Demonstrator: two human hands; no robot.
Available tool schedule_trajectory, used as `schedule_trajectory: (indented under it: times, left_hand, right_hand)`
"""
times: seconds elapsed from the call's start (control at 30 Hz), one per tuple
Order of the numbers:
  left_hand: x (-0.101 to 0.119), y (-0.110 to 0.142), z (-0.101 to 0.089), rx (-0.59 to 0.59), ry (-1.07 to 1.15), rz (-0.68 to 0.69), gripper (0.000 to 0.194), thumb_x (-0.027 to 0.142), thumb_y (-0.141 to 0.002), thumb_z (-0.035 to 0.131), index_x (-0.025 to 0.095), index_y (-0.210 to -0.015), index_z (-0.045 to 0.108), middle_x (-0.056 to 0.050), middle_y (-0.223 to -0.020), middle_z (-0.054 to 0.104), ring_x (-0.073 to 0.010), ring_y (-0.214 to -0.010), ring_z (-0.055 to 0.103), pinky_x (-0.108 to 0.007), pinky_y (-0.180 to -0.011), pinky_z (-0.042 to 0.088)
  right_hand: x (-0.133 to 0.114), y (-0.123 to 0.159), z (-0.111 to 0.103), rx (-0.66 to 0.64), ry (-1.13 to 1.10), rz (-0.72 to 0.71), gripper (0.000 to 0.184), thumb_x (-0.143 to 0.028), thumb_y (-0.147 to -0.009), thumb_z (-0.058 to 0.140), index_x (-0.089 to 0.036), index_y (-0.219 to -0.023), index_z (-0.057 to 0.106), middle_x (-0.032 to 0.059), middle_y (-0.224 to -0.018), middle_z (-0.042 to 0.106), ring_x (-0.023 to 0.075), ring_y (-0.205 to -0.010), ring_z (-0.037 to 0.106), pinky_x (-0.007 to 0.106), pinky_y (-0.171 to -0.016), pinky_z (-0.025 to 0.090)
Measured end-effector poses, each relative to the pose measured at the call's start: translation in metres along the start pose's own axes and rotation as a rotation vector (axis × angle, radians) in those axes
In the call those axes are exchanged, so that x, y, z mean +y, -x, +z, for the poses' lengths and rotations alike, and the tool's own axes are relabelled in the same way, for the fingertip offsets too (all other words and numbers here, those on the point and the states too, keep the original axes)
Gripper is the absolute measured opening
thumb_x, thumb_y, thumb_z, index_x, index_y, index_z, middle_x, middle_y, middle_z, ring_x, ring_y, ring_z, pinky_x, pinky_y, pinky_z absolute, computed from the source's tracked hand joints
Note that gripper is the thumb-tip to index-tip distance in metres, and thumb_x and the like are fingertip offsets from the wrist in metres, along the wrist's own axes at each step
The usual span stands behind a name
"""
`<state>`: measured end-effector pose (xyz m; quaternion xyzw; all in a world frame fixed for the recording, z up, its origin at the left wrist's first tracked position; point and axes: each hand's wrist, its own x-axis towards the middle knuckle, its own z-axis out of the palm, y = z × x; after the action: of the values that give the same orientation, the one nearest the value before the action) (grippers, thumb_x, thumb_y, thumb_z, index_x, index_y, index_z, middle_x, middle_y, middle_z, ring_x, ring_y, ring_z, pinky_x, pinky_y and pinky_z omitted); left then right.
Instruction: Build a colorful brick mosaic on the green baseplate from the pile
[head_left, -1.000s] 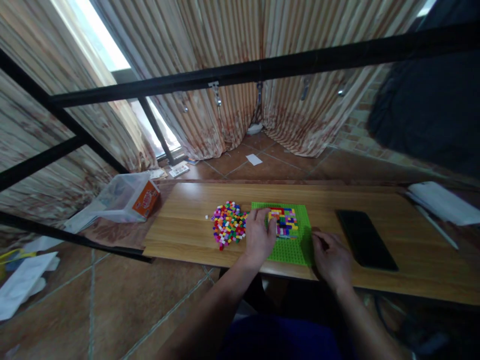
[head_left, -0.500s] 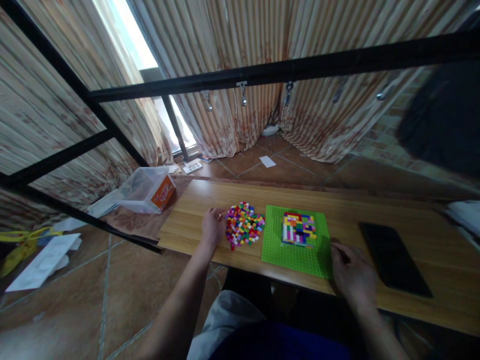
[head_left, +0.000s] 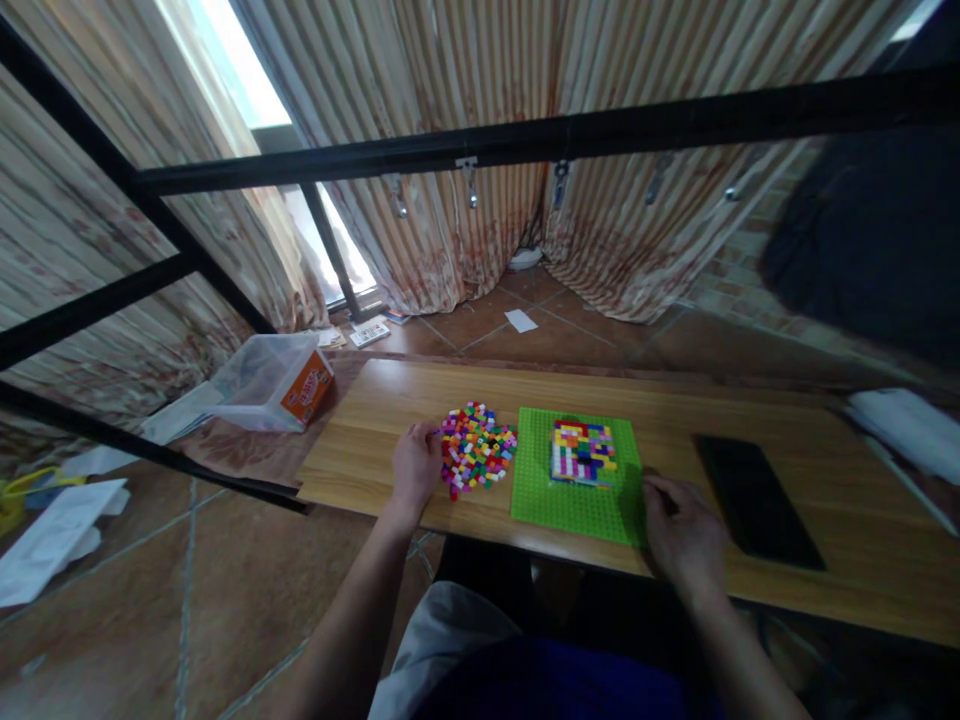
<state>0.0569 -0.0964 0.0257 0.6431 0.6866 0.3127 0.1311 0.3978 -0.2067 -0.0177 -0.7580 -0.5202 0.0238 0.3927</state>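
Observation:
A loose pile of small multicoloured building bricks (head_left: pixel 478 450) lies on the wooden table. At its left edge, my left hand (head_left: pixel 417 468) is closed in a pinch, with a small purple brick at the fingertips. To the right of the pile lies a green studded baseplate (head_left: pixel 532 500). On it stands a low, roughly square block of joined bricks (head_left: pixel 583 455) in red, yellow, white, purple and blue. My right hand (head_left: pixel 684 530) has its fingers curled against the baseplate's right edge and grips it there; the fingertips are partly hidden.
A dark flat tablet-like slab (head_left: pixel 757 500) lies right of my right hand. Past the table's left end sits a clear plastic bin (head_left: pixel 262 385) with an orange label. A black metal bar (head_left: pixel 510 145) with clips crosses beyond the table (head_left: pixel 352 440). White papers (head_left: pixel 60 540) lie low at left.
The whole view has shifted slightly, so everything sits a little further left. Both hands keep nearly the same places beside the pile and the baseplate.

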Motion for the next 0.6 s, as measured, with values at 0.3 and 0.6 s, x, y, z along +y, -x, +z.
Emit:
schedule_trajectory:
  times: [0.3,0.6]
  left_hand:
    - [0.060,0.030,0.028,-0.158,0.571,0.104,0.007,0.018,-0.084,0.057,0.018,-0.089,0.062,-0.002,-0.085,0.070,-0.0151,-0.079,0.068,-0.027,-0.075,0.053]
    - [0.111,0.037,0.055,-0.219,0.369,0.398,0.016,0.005,-0.081,0.057,0.019,-0.082,0.065,-0.002,-0.081,0.066,-0.0145,-0.076,0.065,-0.028,-0.075,0.053]
  right_hand:
    - [-0.001,-0.001,0.001,0.019,-0.069,-0.019,0.039,-0.047,-0.090,0.045,-0.018,-0.091,0.071,0.0124,-0.096,0.071,0.0250,-0.087,0.066,0.038,-0.079,0.051]
    - [-0.005,-0.002,0.001,0.027,-0.099,-0.025,0.039,-0.046,-0.092,0.044,-0.018,-0.090,0.071,0.0122,-0.094,0.071,0.0246,-0.085,0.066,0.037,-0.077,0.051]
